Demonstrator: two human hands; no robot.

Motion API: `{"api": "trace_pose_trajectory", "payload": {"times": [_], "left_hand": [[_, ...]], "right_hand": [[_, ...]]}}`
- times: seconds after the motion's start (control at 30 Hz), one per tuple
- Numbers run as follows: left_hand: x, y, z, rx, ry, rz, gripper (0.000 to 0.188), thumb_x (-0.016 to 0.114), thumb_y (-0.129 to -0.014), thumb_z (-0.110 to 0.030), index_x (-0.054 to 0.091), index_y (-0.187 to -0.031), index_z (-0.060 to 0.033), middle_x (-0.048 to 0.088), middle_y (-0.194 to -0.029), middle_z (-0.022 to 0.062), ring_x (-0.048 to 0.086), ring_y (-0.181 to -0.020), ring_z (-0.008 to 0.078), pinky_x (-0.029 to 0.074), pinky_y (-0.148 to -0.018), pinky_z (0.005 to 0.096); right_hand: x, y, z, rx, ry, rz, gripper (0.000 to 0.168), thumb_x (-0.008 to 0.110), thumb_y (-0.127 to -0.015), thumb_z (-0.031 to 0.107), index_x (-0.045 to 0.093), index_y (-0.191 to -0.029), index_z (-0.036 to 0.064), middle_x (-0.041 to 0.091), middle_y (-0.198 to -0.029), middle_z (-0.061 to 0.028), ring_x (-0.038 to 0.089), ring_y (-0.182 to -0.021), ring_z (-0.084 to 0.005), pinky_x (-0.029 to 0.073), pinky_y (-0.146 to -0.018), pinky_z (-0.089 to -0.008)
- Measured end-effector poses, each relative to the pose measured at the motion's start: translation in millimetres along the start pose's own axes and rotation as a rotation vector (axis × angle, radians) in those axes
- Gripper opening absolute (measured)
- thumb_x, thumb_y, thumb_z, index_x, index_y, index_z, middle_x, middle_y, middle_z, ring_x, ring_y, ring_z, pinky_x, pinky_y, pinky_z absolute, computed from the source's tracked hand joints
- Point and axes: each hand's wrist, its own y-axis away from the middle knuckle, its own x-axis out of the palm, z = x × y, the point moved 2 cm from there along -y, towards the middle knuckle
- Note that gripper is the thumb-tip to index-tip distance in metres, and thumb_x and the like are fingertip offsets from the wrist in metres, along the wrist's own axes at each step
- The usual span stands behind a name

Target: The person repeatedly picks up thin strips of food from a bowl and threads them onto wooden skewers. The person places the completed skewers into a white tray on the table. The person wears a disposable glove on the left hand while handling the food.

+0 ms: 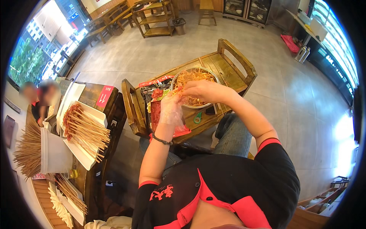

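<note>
My left hand, in a clear plastic glove, and my right hand meet over the left rim of a round metal bowl. The bowl holds orange-red shreds of food. Both hands pinch a small reddish piece of food between their fingertips; its exact kind cannot be told. Left of the bowl, partly under my left hand, lies a red and black plastic food bag. A green ring-shaped tool rests on the wooden stand, below the bowl.
The wooden stand has raised end handles. At left, a table bears a white tray of skewers with red meat and a plastic tub packed with sticks. Two people are beyond it.
</note>
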Motion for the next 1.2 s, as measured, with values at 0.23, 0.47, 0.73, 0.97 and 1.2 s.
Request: {"api": "trace_pose_trajectory", "payload": {"times": [0.23,0.47,0.73,0.97,1.2], "left_hand": [[12,6,2,0.036,-0.075,-0.027,0.030,0.059,-0.087,-0.002,0.053,-0.117,0.0015,0.062,-0.105,0.0086,0.060,-0.091,0.0160,0.050,-0.080,0.0293],[8,5,10,0.102,-0.410,-0.036,0.035,0.060,-0.087,-0.003,0.054,-0.121,0.0023,0.062,-0.106,0.0036,0.057,-0.088,0.0076,0.047,-0.076,0.0207],[-2,5,10,0.097,-0.114,-0.025,0.036,0.057,-0.089,-0.002,0.050,-0.123,0.0063,0.063,-0.106,0.0138,0.064,-0.093,0.0196,0.052,-0.081,0.0297],[4,11,6,0.052,-0.002,-0.015,0.033,0.057,-0.089,-0.001,0.047,-0.119,0.0089,0.056,-0.115,0.0176,0.061,-0.100,0.0296,0.052,-0.089,0.0363],[9,18,-1,0.054,-0.031,-0.070,0.031,0.050,-0.091,0.002,0.047,-0.121,0.0071,0.057,-0.116,0.0164,0.063,-0.096,0.0274,0.052,-0.086,0.0323]], "right_hand": [[2,-13,2,0.170,0.123,-0.083,0.014,0.060,-0.076,0.008,0.065,-0.089,0.004,0.062,-0.082,-0.0108,0.062,-0.079,-0.0311,0.050,-0.070,-0.0394],[19,-25,6,0.212,0.479,0.077,0.010,0.058,-0.075,0.009,0.063,-0.083,0.004,0.062,-0.083,-0.0104,0.062,-0.077,-0.0311,0.050,-0.069,-0.0404],[-2,-18,-2,0.109,-0.019,0.199,0.028,0.057,-0.070,-0.005,0.066,-0.096,-0.001,0.063,-0.085,-0.0142,0.061,-0.082,-0.0283,0.049,-0.075,-0.0375],[6,-3,-27,0.476,-0.289,-0.152,0.023,0.063,-0.085,0.018,0.067,-0.101,0.002,0.067,-0.090,-0.0113,0.063,-0.083,-0.0198,0.049,-0.075,-0.0306],[22,16,-41,0.733,-0.600,-0.195,0.031,0.057,-0.090,0.030,0.068,-0.096,0.002,0.065,-0.078,-0.0065,0.059,-0.067,-0.0106,0.047,-0.062,-0.0262]]}}
